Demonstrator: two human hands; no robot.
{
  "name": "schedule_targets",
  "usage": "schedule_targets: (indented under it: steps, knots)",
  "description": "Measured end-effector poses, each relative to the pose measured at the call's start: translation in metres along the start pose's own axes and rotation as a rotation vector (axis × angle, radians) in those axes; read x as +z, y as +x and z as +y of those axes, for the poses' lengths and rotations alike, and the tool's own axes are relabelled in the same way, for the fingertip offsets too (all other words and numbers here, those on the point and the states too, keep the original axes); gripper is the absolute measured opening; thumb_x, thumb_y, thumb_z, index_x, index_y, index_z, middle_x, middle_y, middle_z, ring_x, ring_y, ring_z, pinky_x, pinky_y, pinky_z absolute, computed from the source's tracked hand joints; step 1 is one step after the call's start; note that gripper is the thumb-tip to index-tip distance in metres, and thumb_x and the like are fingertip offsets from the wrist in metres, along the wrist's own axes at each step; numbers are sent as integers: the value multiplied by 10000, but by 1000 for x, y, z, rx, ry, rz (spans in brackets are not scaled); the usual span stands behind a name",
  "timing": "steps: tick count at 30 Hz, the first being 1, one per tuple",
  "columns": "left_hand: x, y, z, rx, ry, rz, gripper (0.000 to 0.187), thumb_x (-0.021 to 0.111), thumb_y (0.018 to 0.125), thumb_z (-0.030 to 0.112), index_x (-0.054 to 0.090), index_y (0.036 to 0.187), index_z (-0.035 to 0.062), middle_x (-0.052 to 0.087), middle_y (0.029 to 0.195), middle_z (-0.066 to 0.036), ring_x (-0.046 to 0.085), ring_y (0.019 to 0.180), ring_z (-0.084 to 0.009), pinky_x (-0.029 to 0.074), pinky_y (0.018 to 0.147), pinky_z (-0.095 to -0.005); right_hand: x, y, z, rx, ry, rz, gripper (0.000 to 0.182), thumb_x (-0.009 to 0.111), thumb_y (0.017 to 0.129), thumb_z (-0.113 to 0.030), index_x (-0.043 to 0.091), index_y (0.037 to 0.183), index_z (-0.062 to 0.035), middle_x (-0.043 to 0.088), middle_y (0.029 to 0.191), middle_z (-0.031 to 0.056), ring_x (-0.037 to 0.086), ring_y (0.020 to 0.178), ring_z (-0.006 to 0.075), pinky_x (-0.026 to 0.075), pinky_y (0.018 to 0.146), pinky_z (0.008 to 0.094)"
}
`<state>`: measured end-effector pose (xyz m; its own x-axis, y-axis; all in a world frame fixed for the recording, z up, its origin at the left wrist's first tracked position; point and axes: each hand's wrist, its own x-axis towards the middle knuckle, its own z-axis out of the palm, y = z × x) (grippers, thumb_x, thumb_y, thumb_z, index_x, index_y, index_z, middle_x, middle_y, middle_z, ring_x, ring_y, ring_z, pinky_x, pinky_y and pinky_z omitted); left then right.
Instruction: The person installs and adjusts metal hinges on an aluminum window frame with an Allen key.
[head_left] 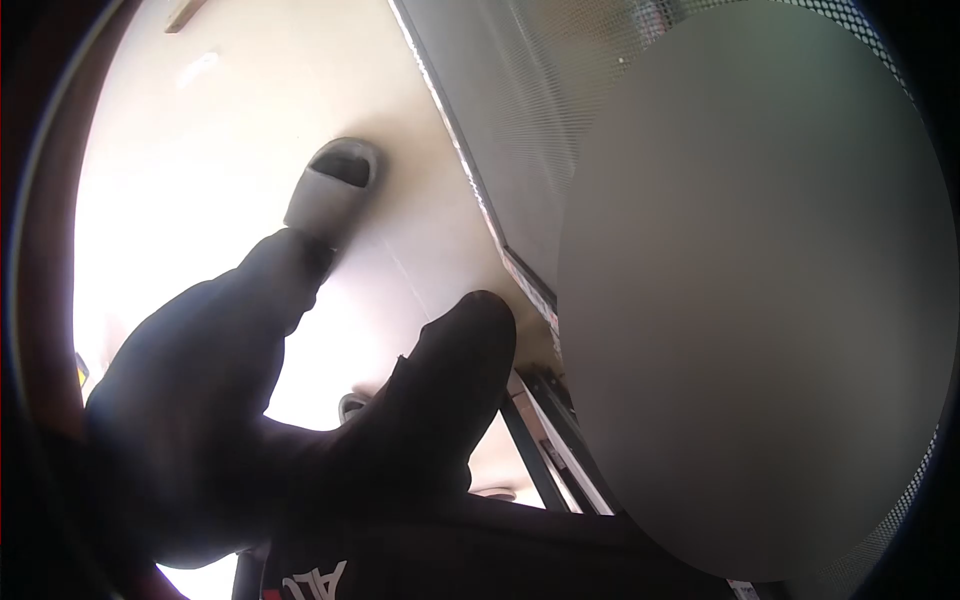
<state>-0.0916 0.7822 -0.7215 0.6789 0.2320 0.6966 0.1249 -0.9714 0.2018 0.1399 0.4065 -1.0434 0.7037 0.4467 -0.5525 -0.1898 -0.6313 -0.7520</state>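
Neither of my hands shows in the head view. Below me are my legs in dark trousers, one stretched out and the other bent at the knee. A grey slipper with a dark opening is on the outstretched foot. Part of a second slipper shows behind the bent leg. Dark clothing with white lettering crosses the bottom. A large smooth grey oval covers most of the right side and hides what lies behind it.
The pale floor is strongly lit at left. A grey panel with a light edge runs diagonally beside it, with mesh near the top. Dark frame bars stand beside the bent knee. A brown piece lies at the top left.
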Motion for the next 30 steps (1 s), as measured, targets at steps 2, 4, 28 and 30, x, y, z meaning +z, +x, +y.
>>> schedule_targets:
  steps: [2, 4, 28, 30]
  knots:
    - [1, -2, 2, 5, -8, 4, 931, 825, 815, 465, 394, 1549, 87, 391, 1442, -216, 400, 1324, -343, 383, 1081, -447, 2, 6, -3, -14, 6, -1, 275, 551, 960, -179, 641, 1187, -53, 687, 1162, 210, 664, 1117, 342, 517, 941, 451]
    - [1, -2, 0, 9, -16, -4, 935, 829, 809, 471, 399, 1545, 86, 395, 1435, -213, 404, 1316, -340, 384, 1076, -445, 5, 11, -6, -19, 22, -1, 274, 550, 962, -185, 641, 1183, -53, 687, 1159, 213, 665, 1115, 346, 518, 939, 455]
    - [-12, 7, -23, -4, -47, -11, 976, 867, 736, 537, 464, 1497, 78, 446, 1345, -175, 443, 1217, -308, 399, 1008, -419, 11, 47, -28, -25, 62, 82, 285, 535, 988, -264, 649, 1138, -49, 688, 1118, 248, 667, 1085, 393, 521, 916, 498]
    - [-19, 4, -27, -18, -47, 1, 980, 871, 730, 542, 469, 1493, 77, 450, 1337, -172, 446, 1209, -305, 400, 1003, -417, 14, 44, -29, -27, 73, 105, 288, 533, 990, -270, 649, 1134, -49, 688, 1114, 251, 668, 1082, 396, 521, 914, 502]
